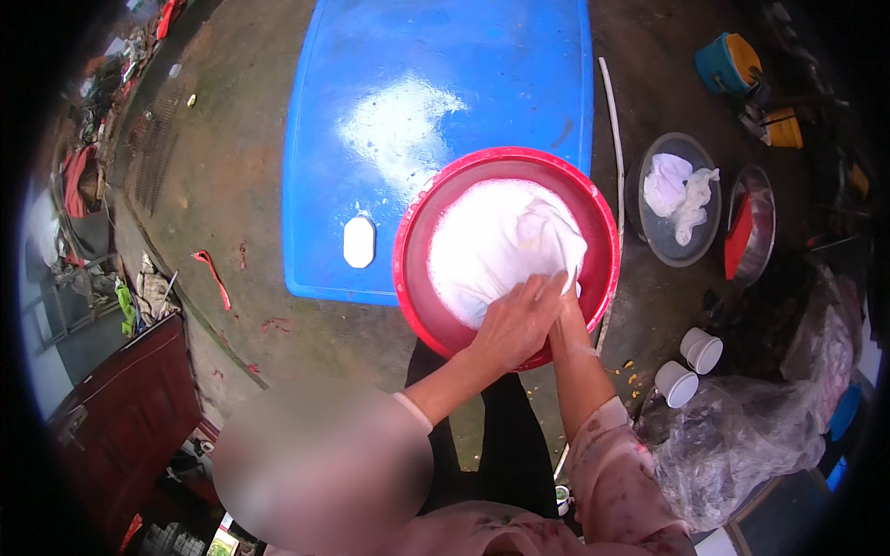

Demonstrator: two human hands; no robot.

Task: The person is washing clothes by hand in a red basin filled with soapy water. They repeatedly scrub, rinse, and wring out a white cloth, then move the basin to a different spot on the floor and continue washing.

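A red basin (404, 278) sits over the near right corner of a wet blue table (362, 56). In it a white cloth (533, 236) lies bunched up among white suds, its near right end raised to my hands. My left hand (513, 320) closes on that end, its fingers curled against my other hand. My right hand (565, 301) is pressed close beside it, gripping the cloth too; its fingertips are partly hidden. Left of the basin, a white bar of soap (359, 242) with cut corners rests on the table.
To the right, a grey basin (651, 227) holds pale cloths, beside a metal basin (762, 232) with a red object. A white pipe (612, 120) runs along the table's right side. Two white tubs (677, 383) and crumpled clear plastic sheeting (723, 435) lie at lower right.
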